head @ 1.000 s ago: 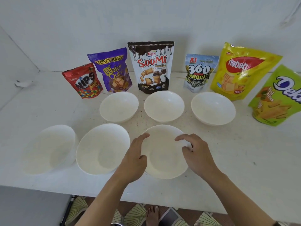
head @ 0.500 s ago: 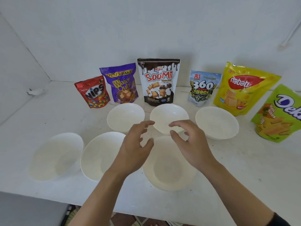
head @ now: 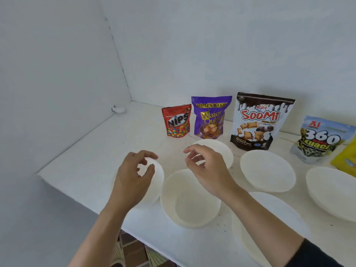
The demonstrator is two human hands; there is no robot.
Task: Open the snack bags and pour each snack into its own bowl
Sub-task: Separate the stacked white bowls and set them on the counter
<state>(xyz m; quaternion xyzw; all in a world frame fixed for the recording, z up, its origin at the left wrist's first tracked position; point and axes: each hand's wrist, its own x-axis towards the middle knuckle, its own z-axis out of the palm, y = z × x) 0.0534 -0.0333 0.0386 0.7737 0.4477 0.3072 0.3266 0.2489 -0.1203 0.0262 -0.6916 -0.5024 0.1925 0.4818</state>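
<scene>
Sealed snack bags stand along the wall: a red Nips bag (head: 176,121), a purple Wafer Cubes bag (head: 210,116), a brown-and-white Soomi bag (head: 259,122), a 360 Kuaci bag (head: 319,140) and the edge of a yellow bag (head: 345,160). Several empty white bowls sit in front of them. My left hand (head: 133,178) hovers over the leftmost bowl (head: 159,176), fingers loosely curled, holding nothing. My right hand (head: 206,168) floats above the front middle bowl (head: 189,205), also empty, fingers relaxed. Both hands are short of the Nips bag.
More bowls lie at the back (head: 221,151), centre right (head: 267,173), far right (head: 331,191) and front right (head: 269,218). The white shelf (head: 96,157) ends at a wall corner on the left, with its front edge near my forearms. A small white scrap (head: 119,109) lies in the corner.
My view swung left. Both hands left the front middle bowl, lifted, and moved up and left toward the Nips and Wafer Cubes bags. Nothing was picked up.
</scene>
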